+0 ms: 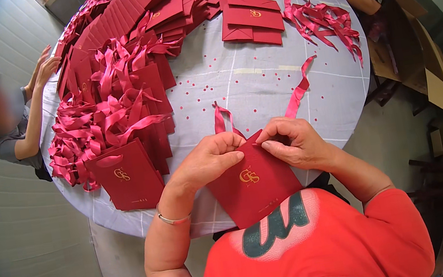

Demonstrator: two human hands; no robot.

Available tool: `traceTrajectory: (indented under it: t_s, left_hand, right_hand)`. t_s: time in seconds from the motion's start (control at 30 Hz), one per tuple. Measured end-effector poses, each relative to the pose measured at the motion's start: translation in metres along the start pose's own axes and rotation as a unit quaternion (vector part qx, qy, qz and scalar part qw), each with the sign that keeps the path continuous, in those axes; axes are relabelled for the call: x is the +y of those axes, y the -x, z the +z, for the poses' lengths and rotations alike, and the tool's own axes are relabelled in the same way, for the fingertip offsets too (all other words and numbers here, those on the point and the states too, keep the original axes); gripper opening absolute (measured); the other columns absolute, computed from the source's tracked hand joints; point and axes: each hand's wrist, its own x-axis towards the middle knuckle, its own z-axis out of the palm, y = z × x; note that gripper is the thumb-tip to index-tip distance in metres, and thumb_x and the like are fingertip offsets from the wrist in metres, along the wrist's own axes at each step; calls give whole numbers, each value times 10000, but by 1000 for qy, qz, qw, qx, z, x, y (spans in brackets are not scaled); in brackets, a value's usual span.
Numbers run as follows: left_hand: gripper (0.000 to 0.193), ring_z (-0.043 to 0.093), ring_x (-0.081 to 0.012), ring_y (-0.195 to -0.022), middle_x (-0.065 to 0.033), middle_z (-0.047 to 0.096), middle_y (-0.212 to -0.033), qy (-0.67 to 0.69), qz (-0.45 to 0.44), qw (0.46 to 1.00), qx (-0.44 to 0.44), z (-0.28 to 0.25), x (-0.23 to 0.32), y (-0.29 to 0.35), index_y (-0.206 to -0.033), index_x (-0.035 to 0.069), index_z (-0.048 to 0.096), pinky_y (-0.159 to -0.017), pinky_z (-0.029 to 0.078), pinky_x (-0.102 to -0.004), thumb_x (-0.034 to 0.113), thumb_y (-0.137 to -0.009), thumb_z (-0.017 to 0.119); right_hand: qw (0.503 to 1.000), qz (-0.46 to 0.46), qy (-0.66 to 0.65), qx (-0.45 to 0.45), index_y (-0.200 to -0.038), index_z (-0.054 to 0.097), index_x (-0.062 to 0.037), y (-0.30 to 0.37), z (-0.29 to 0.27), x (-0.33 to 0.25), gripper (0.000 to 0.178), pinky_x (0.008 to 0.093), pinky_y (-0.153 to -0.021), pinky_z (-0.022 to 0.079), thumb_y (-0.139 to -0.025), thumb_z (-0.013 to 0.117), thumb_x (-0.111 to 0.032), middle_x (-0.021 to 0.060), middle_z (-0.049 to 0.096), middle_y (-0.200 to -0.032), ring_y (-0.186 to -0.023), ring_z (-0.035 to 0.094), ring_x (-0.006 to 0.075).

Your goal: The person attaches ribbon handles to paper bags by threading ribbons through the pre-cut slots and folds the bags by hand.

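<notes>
Head view. A flat red paper bag [255,185] with a gold emblem lies at the near edge of the round table [259,83], just in front of the person's chest. Its long axis runs from near right to far left, with the mouth at the far end, directly under both sets of fingertips. The left hand [208,161] pinches the left part of the bag's top edge, fingers curled and closed on the paper. The right hand [294,141] pinches the right part of the same edge, thumb and forefinger closed at the point where a red ribbon [297,88] meets the bag; whether the pinch also takes in the ribbon cannot be told. The ribbon trails away to the far right, so the right hand is the nearer to it. A second ribbon loop [222,120] rises just beyond the left fingertips. A finished bag [129,176] lies to the near left, beside a heap of ribboned bags [106,107].
</notes>
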Motion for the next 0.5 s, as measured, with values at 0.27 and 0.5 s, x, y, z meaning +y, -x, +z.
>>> traceTrajectory:
  t_s: [0.27,0.5]
  left_hand:
    - [244,618,-98,-992,-44,667,-1083,30,-8,999,-44,-5,2,3,-1183,-37,588,-897,493,-253,59,-962,556]
    - [248,616,-91,-977,-46,670,-1070,4,-5,1000,-18,1,0,2,-1190,-40,595,-877,501,-253,39,-963,530]
  right_hand:
    - [991,-86,99,30,-906,680,-35,-2,3,-4,124,305,-617,484,-793,667,13,82,629,-791,-698,609,193]
    - [970,-171,168,53,-868,674,-50,-3,4,-7,171,337,-601,487,-722,739,10,84,629,-782,-690,611,235]
